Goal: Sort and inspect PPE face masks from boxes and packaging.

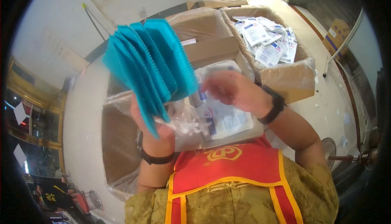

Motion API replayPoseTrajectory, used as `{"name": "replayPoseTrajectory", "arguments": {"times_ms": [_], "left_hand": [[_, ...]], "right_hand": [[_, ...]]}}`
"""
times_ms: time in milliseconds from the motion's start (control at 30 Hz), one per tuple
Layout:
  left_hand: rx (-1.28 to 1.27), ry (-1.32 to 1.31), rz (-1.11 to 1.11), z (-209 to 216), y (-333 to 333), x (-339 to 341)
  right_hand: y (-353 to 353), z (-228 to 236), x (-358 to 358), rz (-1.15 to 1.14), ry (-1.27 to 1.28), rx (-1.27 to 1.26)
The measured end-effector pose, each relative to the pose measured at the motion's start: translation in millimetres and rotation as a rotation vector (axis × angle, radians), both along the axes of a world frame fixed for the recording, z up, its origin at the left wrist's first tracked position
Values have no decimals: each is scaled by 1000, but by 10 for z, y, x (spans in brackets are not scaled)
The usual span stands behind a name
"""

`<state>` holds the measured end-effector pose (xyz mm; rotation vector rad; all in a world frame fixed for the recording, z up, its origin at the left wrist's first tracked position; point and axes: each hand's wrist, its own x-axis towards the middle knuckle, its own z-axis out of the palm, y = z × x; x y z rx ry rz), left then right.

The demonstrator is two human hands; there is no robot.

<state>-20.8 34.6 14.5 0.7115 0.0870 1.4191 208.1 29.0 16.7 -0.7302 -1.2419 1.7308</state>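
Note:
My left hand (159,131) is closed around the lower end of a fanned stack of teal fabric pieces (150,61) with notched edges, raised above the boxes. Thin white bands (185,120) dangle in a tangle beside that hand, blurred. Over an open cardboard carton (218,49) right in front of me hovers my right hand (238,93). Its fingers are smeared by motion, so I cannot make out whether they hold anything. Flat white packets with blue print (228,120) lie in the carton beneath it.
A large lined box (281,75) at the far right is heaped with similar white packets (269,40). Another plastic-lined box (122,142) stands at the left, and one more (199,22) lies behind the carton. A fan (329,147) stands at the right.

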Motion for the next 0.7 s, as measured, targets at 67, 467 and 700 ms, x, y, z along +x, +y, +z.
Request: {"name": "replayPoseTrajectory", "arguments": {"times_ms": [67, 467, 700], "left_hand": [[29, 7, -15, 83, -16, 163], [-83, -169, 154, 285, 51, 218], [34, -114, 9, 273, 122, 191]], "right_hand": [[30, -20, -154, 68, -2, 17], [-208, -97, -170, 328, 7, -216], [-233, -84, -126, 491, -86, -48]]}}
